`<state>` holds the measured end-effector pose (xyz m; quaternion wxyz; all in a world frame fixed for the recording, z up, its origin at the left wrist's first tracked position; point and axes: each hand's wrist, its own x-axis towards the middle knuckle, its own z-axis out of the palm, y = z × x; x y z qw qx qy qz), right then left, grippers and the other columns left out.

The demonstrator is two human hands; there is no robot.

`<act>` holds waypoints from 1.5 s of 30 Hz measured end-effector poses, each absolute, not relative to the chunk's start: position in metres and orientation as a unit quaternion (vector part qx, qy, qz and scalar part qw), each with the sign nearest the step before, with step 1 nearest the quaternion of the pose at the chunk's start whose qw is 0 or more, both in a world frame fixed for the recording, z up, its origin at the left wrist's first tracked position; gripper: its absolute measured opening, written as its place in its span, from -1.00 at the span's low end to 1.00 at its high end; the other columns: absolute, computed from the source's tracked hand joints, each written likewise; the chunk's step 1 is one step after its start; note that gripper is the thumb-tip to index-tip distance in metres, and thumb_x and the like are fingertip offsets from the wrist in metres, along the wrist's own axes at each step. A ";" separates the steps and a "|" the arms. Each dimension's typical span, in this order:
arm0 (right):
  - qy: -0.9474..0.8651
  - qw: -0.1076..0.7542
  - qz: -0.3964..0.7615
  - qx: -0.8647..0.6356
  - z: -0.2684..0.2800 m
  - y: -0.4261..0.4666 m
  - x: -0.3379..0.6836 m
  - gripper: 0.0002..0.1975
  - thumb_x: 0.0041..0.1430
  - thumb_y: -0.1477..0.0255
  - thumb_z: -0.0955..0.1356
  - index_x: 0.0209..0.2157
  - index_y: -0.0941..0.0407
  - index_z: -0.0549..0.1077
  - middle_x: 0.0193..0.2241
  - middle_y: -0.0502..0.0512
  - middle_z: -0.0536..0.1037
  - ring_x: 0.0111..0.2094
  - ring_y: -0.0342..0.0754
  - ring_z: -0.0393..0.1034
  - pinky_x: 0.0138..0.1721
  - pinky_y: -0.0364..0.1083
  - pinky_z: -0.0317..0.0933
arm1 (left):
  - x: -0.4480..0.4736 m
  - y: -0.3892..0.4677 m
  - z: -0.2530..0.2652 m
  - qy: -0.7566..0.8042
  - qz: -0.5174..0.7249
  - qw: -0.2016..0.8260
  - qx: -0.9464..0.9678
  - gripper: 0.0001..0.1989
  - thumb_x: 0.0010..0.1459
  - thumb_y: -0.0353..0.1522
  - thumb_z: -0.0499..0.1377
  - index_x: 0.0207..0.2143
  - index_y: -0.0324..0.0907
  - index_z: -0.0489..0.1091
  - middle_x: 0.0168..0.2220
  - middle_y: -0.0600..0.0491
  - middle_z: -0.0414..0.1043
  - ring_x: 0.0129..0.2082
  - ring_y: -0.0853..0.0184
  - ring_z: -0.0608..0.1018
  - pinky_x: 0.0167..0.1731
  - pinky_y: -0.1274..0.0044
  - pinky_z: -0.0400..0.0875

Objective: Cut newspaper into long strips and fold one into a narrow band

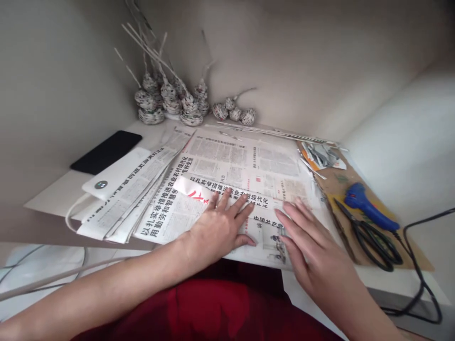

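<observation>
My left hand (221, 226) lies flat, fingers spread, on a folded newspaper strip (186, 185) with bold black characters and a red mark at one end. To its right, my right hand (311, 241) rests with its fingers stretched out over the strip's right part, covering that end. Neither hand grips anything. Beneath both hands, newspaper sheets (213, 154) are spread on the table. A stack of folded newspaper strips (124, 199) sits to the left of them.
Gourd-shaped woven paper pieces (190, 109) and small woven balls (234, 112) stand by the back wall near thin paper sticks (280, 132). A black phone (106, 152) lies left. At right, scissors (373, 241) and a blue glue gun (369, 206) lie on cardboard (408, 251), with a cable trailing.
</observation>
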<state>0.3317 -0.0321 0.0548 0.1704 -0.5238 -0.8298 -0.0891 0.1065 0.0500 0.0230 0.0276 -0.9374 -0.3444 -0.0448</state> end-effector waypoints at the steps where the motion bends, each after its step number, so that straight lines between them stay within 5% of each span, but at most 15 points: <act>1: -0.836 0.175 -0.073 -0.515 0.058 -0.016 0.323 -0.42 0.43 0.51 0.21 0.43 0.10 0.11 0.33 0.28 0.34 0.42 0.17 0.04 0.32 0.27 0.19 | 0.107 0.050 0.023 -0.343 -0.046 0.026 -0.938 -0.22 0.32 0.10 -0.05 0.41 -0.18 0.14 0.42 -0.10 0.10 0.37 -0.29 0.16 0.22 -0.05 0.32; 9: -0.870 0.193 0.126 -0.437 0.019 0.060 0.301 -0.47 0.47 0.49 0.09 0.42 0.17 0.11 0.38 0.27 0.24 0.46 0.03 -0.11 0.39 0.23 0.07 | 0.102 0.054 0.023 -0.328 -0.065 -0.009 -0.942 -0.23 0.28 0.08 0.07 0.31 -0.28 0.31 0.34 -0.23 0.27 0.38 -0.27 0.18 0.24 -0.05 0.30; 13: -0.861 0.174 0.135 -0.459 0.017 0.055 0.300 -0.46 0.50 0.36 0.16 0.42 0.21 0.10 0.41 0.26 0.18 0.47 0.02 -0.13 0.43 0.19 -0.03 | 0.067 0.074 0.035 -0.301 -0.144 -0.094 -0.938 -0.52 0.33 -0.08 0.14 0.20 -0.09 0.44 0.26 -0.03 0.43 0.32 0.03 0.37 0.25 0.24 0.38; 18: -0.869 0.143 0.105 -0.461 0.020 0.054 0.299 -0.47 0.48 0.42 0.16 0.41 0.19 0.14 0.42 0.24 0.16 0.46 0.05 -0.13 0.44 0.18 -0.05 | 0.009 0.113 0.057 -0.531 -0.267 -0.043 -0.803 -0.50 0.27 -0.09 0.20 0.14 -0.17 0.50 0.06 -0.14 0.59 0.04 0.02 0.58 0.10 0.19 0.44; 22: -0.874 0.129 0.089 -0.459 0.018 0.055 0.300 -0.46 0.46 0.50 0.16 0.41 0.04 0.17 0.44 0.19 0.11 0.47 0.06 -0.13 0.42 0.21 -0.01 | -0.012 0.127 0.062 -0.614 -0.207 -0.240 -0.723 -0.50 0.09 -0.04 0.29 0.03 -0.04 0.56 -0.24 0.02 0.65 -0.31 0.18 0.60 -0.24 0.35 0.48; 26: -0.879 0.120 0.090 -0.452 0.018 0.054 0.301 -0.45 0.47 0.53 0.15 0.40 -0.10 0.19 0.46 0.08 0.04 0.47 0.06 -0.15 0.40 0.23 0.01 | -0.014 0.127 0.053 -0.603 -0.202 -0.346 -0.690 -0.55 0.08 -0.05 0.28 -0.02 -0.02 0.56 -0.44 0.11 0.57 -0.49 0.30 0.51 -0.37 0.43 0.39; 37: -0.884 0.115 0.103 -0.442 0.019 0.055 0.303 -0.38 0.43 0.58 0.17 0.41 -0.16 0.13 0.49 0.01 -0.06 0.48 0.07 -0.20 0.40 0.26 0.01 | -0.012 0.119 0.043 -0.613 -0.199 -0.206 -0.736 -0.71 0.19 -0.11 0.24 -0.08 0.02 0.53 -0.44 0.18 0.53 -0.48 0.34 0.49 -0.34 0.43 0.33; 45: -0.890 0.079 0.090 -0.441 0.022 0.054 0.302 -0.48 0.49 0.33 0.21 0.41 -0.20 0.13 0.50 0.03 -0.19 0.48 0.15 -0.23 0.38 0.32 -0.01 | -0.014 0.113 0.037 -0.621 -0.233 -0.222 -0.714 -0.72 0.19 -0.11 0.26 -0.09 0.03 0.52 -0.38 0.17 0.55 -0.45 0.36 0.52 -0.33 0.46 0.39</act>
